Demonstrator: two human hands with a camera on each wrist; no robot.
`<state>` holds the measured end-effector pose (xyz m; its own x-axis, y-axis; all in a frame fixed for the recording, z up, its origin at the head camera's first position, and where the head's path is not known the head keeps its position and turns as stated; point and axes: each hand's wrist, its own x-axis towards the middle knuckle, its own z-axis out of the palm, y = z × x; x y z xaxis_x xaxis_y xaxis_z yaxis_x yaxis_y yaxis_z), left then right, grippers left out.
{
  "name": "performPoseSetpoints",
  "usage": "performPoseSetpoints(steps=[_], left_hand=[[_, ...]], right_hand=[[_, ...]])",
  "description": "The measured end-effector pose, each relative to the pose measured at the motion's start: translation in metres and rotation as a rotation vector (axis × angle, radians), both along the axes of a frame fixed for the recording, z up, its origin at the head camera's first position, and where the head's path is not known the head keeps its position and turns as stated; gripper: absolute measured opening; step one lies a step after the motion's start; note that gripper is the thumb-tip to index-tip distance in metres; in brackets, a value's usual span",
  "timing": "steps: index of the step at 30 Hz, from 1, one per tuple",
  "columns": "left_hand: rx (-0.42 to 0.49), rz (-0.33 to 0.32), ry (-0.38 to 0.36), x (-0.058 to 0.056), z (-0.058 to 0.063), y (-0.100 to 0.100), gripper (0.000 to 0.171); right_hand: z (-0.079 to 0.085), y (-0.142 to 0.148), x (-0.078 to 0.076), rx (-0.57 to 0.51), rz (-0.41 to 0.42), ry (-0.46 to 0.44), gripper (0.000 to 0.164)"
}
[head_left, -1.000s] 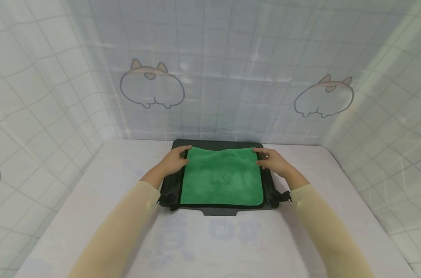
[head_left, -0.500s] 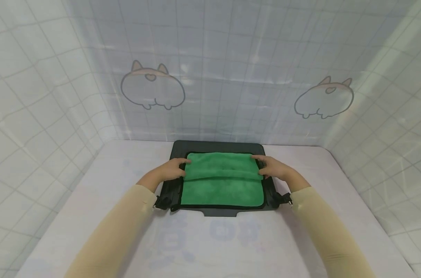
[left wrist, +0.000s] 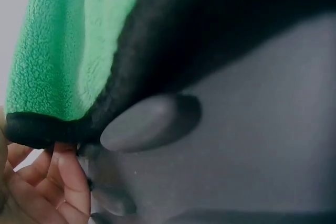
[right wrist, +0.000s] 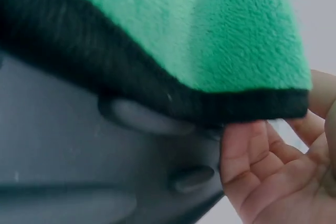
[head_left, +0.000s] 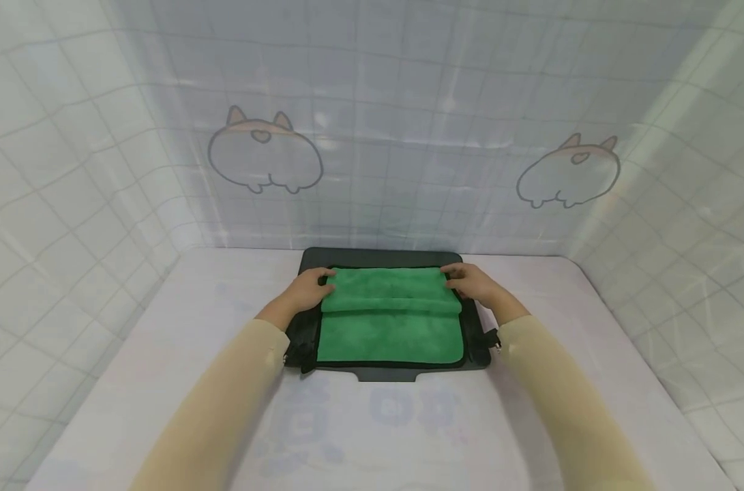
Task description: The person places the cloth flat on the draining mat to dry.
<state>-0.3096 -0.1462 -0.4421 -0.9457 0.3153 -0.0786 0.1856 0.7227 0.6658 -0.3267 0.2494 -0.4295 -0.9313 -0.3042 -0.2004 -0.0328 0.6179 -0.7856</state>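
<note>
A green plush towel (head_left: 390, 337) with black edging lies on a dark grey flat board (head_left: 380, 257). Across its middle runs a raised fold (head_left: 391, 305), with the far half lying behind it. At the towel's far left corner, my left hand (head_left: 303, 289) pinches the edge. My right hand (head_left: 473, 282) pinches the far right corner. The left wrist view shows the fingers of the left hand (left wrist: 60, 184) beneath the black-trimmed towel corner (left wrist: 52, 72). In the right wrist view, the right hand (right wrist: 268, 174) has its fingers under the other corner (right wrist: 241, 56).
The board has oval shapes (left wrist: 149, 124) on its surface and a tab (head_left: 387, 376) at its near side. It lies on a pale printed table cover (head_left: 372, 436) close to the back curtain (head_left: 421, 170). Grid-patterned sheets (head_left: 58, 204) rise on both sides.
The hands came toward me with the towel's far edge, then moved slightly back away. A fold has appeared across the towel, which earlier was one smooth sheet.
</note>
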Motion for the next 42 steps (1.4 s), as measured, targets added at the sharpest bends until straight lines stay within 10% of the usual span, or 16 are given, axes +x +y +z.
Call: performPoseSetpoints(steps=[20,42], left_hand=[[0.032,0.091,0.184,-0.024,0.021,0.015,0.056],[-0.089,0.075,-0.002,-0.024,0.003,0.016,0.056]], right_hand=[[0.008,-0.005,-0.021,-0.010,-0.163,0.208,0.046],[-0.012,-0.018,-0.029,0.152,-0.137,0.103,0.053]])
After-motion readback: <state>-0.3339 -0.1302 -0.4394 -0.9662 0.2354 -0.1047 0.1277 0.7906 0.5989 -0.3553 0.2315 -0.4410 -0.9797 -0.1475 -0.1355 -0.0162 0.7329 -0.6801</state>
